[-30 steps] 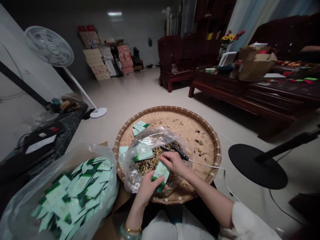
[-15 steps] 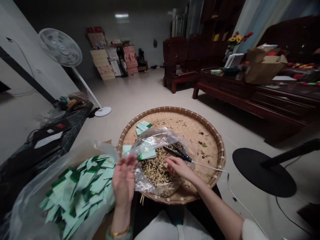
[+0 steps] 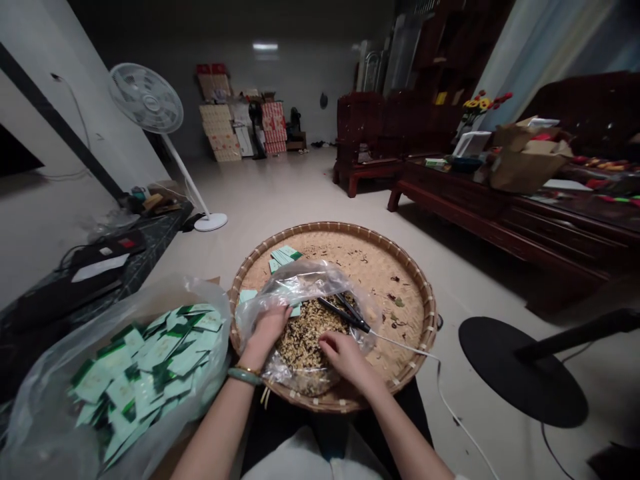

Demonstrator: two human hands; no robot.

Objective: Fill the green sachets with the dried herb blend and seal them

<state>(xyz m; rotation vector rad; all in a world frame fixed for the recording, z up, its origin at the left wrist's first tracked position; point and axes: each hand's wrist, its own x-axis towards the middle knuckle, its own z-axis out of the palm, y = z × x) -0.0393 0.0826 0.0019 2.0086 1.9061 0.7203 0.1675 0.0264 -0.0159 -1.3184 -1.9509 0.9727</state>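
Lightly, both hands [image 3: 267,330] [image 3: 345,359] touch the plastic bag [image 3: 300,283].

One round woven bamboo tray [image 3: 395,280] is seen; one bare left hand [image 3: 267,330] and one bare right hand [image 3: 347,357] are counted over it, one white pedestal fan [image 3: 147,100] behind it, one round black stand base [image 3: 520,370] beside it.

A round bamboo tray [image 3: 333,229] holds a plastic bag [image 3: 295,283] and green packets [image 3: 285,257].

The left hand [image 3: 267,329] rests on a plastic bag [image 3: 300,283] of grains [image 3: 305,350] in a bamboo tray [image 3: 390,280]; the right hand [image 3: 345,355] lies just below black corded tongs [image 3: 345,315].
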